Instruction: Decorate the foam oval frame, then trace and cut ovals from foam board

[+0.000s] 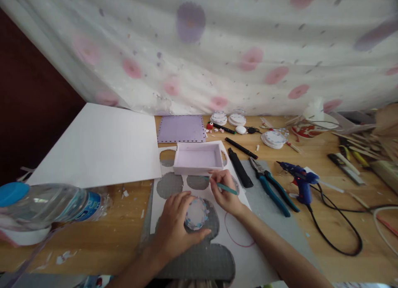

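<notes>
Wood table point(326, 163) had a white box point(198, 158) on it; left hand point(174, 228) gripped a round disc point(196, 213), right hand point(225, 192) pinched a green pen point(224, 188)

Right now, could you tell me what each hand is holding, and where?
Right hand grips a teal pen mid-shaft; left hand clasps a round disc by its edge.

Your right hand point(226, 193) holds a teal pen point(224, 188); your left hand point(174, 225) covers a white disc point(196, 213) edged in pale blue. You see a lilac box point(199, 158) and a lilac square point(182, 128) with a dotted border, a grey cutting mat point(199, 261), a blue glue gun point(300, 181), teal-handled pliers point(272, 186), and a white curtain point(217, 47) with pink and purple flowers.
</notes>
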`<action>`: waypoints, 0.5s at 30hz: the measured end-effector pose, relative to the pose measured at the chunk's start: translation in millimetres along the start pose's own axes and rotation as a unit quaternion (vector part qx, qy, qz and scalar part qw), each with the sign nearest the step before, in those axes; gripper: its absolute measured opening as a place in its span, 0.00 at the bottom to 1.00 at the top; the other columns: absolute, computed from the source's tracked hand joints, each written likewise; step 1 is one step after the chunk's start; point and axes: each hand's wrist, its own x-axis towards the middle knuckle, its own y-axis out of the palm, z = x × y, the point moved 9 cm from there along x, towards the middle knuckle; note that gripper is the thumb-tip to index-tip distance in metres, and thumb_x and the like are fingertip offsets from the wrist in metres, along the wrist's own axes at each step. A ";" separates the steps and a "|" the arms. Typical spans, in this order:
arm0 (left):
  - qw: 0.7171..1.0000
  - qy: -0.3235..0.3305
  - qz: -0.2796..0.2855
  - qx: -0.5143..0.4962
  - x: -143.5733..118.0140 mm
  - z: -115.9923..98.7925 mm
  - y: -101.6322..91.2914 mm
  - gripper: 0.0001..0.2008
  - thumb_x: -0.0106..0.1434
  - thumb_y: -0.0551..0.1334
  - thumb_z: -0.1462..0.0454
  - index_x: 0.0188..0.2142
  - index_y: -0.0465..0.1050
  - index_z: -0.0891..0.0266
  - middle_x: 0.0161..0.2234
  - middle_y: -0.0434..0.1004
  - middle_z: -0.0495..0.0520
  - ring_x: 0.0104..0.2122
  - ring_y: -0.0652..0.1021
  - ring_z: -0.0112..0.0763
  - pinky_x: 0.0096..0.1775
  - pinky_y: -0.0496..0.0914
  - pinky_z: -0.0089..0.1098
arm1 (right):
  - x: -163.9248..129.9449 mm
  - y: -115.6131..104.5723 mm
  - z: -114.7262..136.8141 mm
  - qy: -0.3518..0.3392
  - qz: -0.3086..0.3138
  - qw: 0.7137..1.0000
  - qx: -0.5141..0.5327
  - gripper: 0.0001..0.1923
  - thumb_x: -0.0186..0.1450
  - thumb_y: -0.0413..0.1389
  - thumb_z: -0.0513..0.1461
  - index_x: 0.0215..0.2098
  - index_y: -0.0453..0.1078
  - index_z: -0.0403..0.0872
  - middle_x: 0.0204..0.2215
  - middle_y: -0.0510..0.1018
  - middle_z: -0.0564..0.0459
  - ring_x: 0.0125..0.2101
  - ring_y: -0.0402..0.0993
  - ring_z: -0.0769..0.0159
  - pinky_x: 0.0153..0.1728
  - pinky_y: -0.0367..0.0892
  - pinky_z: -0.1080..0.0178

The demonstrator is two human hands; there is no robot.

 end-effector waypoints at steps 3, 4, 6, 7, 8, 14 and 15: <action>1.000 0.015 0.012 0.001 0.9 -1.3 7.5 0.25 0.52 0.71 0.59 0.48 0.68 0.61 0.48 0.73 0.61 0.49 0.72 0.48 0.50 0.67 0.48 | 7.1 0.0 -7.5 0.025 -0.010 0.997 0.077 0.09 0.66 0.54 0.36 0.34 0.55 0.52 0.27 0.63 0.59 0.29 0.65 0.68 0.45 0.68 0.54; 1.000 0.021 0.013 -0.010 4.7 -2.8 6.0 0.23 0.53 0.70 0.61 0.47 0.68 0.60 0.47 0.74 0.59 0.49 0.72 0.46 0.50 0.67 0.47 | 9.2 -1.8 -7.2 0.037 -0.018 0.993 0.113 0.09 0.66 0.54 0.37 0.33 0.56 0.52 0.27 0.62 0.59 0.29 0.65 0.69 0.48 0.68 0.53; 0.998 0.032 0.013 -0.044 15.7 -5.5 -1.0 0.21 0.53 0.69 0.64 0.46 0.67 0.59 0.46 0.74 0.57 0.48 0.72 0.44 0.50 0.67 0.44 | 10.5 -7.7 -5.0 0.068 -0.040 0.980 0.185 0.09 0.67 0.54 0.38 0.33 0.55 0.52 0.26 0.61 0.60 0.28 0.64 0.70 0.51 0.67 0.51; 0.998 0.035 0.015 -0.060 22.3 -5.7 -4.8 0.22 0.52 0.69 0.64 0.46 0.67 0.59 0.46 0.74 0.56 0.48 0.72 0.42 0.51 0.67 0.43 | 9.2 -11.3 -4.5 0.089 -0.052 0.972 0.213 0.09 0.68 0.54 0.39 0.33 0.55 0.52 0.26 0.60 0.61 0.29 0.65 0.70 0.52 0.67 0.51; 0.997 0.036 0.013 -0.071 29.1 -5.0 -8.8 0.22 0.52 0.69 0.65 0.46 0.66 0.59 0.46 0.74 0.56 0.48 0.72 0.42 0.50 0.67 0.42 | 6.4 -15.0 -4.6 0.111 -0.064 0.963 0.235 0.09 0.68 0.54 0.39 0.34 0.55 0.52 0.26 0.60 0.61 0.29 0.66 0.71 0.52 0.67 0.51; 0.997 0.031 0.044 -0.063 60.3 16.8 3.9 0.23 0.49 0.70 0.62 0.44 0.67 0.60 0.42 0.74 0.55 0.43 0.73 0.42 0.45 0.67 0.40 | -20.5 -27.1 -17.7 0.194 -0.111 0.931 0.287 0.11 0.68 0.55 0.41 0.33 0.55 0.52 0.27 0.62 0.61 0.33 0.70 0.70 0.51 0.66 0.54; 0.997 0.029 0.051 -0.057 62.2 21.5 9.1 0.23 0.48 0.71 0.61 0.42 0.67 0.60 0.41 0.74 0.55 0.42 0.73 0.42 0.45 0.67 0.40 | -23.1 -25.8 -19.5 0.202 -0.106 0.932 0.283 0.11 0.68 0.55 0.41 0.33 0.55 0.52 0.27 0.62 0.61 0.33 0.70 0.70 0.50 0.67 0.55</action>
